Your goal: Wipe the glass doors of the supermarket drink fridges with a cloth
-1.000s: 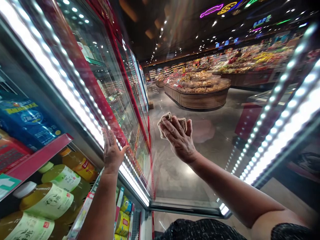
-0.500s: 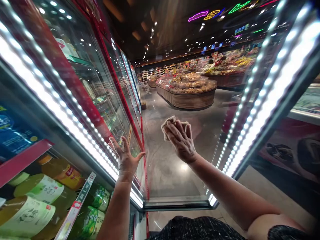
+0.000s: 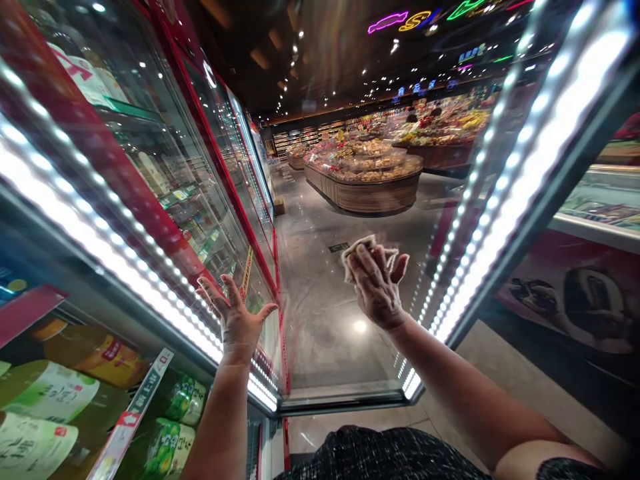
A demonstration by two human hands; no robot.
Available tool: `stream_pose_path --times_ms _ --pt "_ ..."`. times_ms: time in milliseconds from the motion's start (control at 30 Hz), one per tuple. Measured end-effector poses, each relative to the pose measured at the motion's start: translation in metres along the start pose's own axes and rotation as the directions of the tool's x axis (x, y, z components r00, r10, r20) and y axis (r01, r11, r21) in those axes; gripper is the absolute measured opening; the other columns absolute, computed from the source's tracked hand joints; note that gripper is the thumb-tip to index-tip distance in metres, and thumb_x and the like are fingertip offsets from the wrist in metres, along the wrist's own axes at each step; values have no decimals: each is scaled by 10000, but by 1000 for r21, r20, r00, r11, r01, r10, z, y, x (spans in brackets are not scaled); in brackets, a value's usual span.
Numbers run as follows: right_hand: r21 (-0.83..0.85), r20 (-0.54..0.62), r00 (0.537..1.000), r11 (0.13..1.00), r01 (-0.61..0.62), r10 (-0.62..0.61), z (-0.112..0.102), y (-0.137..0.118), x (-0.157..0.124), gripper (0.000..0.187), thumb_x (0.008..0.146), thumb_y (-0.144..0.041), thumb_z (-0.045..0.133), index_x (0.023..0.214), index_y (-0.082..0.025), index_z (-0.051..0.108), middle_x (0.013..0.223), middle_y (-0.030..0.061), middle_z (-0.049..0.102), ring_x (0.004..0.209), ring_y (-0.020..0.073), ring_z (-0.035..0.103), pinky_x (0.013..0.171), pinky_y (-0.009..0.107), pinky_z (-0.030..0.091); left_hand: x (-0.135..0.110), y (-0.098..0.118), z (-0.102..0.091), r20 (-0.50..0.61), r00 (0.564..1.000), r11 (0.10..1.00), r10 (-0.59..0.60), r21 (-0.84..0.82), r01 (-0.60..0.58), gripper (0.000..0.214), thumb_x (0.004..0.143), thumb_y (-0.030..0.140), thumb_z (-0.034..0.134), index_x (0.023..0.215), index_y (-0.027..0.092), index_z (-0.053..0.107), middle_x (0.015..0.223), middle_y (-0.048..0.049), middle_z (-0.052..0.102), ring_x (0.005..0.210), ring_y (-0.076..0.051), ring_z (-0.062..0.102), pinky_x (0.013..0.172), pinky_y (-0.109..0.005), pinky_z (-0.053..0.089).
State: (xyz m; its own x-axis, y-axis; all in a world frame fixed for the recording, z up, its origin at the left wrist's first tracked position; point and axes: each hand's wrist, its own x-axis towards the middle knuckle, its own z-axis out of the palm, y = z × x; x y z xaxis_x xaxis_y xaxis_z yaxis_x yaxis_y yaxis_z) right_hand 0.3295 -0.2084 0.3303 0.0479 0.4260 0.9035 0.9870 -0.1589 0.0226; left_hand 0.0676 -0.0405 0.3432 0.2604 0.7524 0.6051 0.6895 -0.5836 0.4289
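Note:
A pale, crumpled cloth [image 3: 353, 261] lies under my right hand [image 3: 379, 287], pressed flat against the glass door panel [image 3: 325, 353]. My fingers cover most of the cloth, and its edges stick out around them. On the left, my left hand [image 3: 239, 321] has its fingers spread and its thumb pointing right, and it holds nothing. It is beside the bright LED strip [image 3: 165, 287] at the door's left edge; whether the palm touches the glass I cannot tell.
Bottled drinks [image 3: 55, 393] stand on cooler shelves at the lower left, behind a price rail [image 3: 133, 413]. A second LED strip [image 3: 493, 250] runs along the right frame. Beyond the glass are a wooden display island [image 3: 370, 193] and red-framed coolers [image 3: 233, 193].
My right hand and the cloth have slid to the right over the glass. The view has turned slightly right; my left hand keeps its place by the LED strip, fingers still spread.

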Motion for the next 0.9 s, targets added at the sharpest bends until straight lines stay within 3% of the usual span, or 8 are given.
stream_pose_path --times_ms 133,233,367,533,667,900 --pt "-16 -66 997 999 -35 34 -9 7 12 693 969 -114 505 1617 -282 324 1671 119 340 1556 309 301 1286 618 170 -1 -7 5 -8 1000 1000 3 13 -2 1374 697 635 820 1653 216 -73 1700 -283 -46 1583 -445 19 1212 -693 184" --pt "3 -79 996 1000 29 -29 -5 8 1 700 968 -108 507 1625 -233 300 1663 147 349 1559 300 295 1282 579 233 -2 -12 8 -27 1000 1000 7 27 -6 1373 693 657 811 1655 223 -67 1703 -269 -77 1579 -460 10 1200 -706 198" --pt "-9 -59 995 997 80 -80 -6 22 -21 690 948 -80 507 1600 -249 358 1656 135 371 1552 293 311 1274 572 258 -2 -15 9 -26 1000 1000 8 25 -8 1364 699 662 804 1656 228 -64 1709 -254 -64 1577 -468 18 1199 -714 189" --pt "-101 -166 986 994 -48 31 -21 53 -13 649 955 -151 496 1590 -205 375 1655 170 361 1572 333 246 1268 635 198 -2 -13 8 -19 1000 1000 -9 5 9 1368 704 636 814 1655 222 -78 1711 -254 -26 1581 -454 30 1217 -696 173" --pt "-117 -201 975 986 -122 97 -23 64 -5 635 964 -188 477 1589 -186 367 1654 182 351 1579 348 218 1257 640 228 -2 -6 5 0 1000 1000 -28 -1 28 1371 702 611 829 1653 235 -84 1712 -248 -56 1580 -455 5 1206 -715 164" --pt "-131 -215 977 991 -30 1 -18 79 -38 648 973 -214 468 1602 -164 323 1623 207 388 1555 349 285 1225 608 318 -1 -1 3 14 999 999 -44 -25 45 1367 703 565 849 1654 235 -75 1710 -252 -62 1580 -450 -16 1208 -718 148"
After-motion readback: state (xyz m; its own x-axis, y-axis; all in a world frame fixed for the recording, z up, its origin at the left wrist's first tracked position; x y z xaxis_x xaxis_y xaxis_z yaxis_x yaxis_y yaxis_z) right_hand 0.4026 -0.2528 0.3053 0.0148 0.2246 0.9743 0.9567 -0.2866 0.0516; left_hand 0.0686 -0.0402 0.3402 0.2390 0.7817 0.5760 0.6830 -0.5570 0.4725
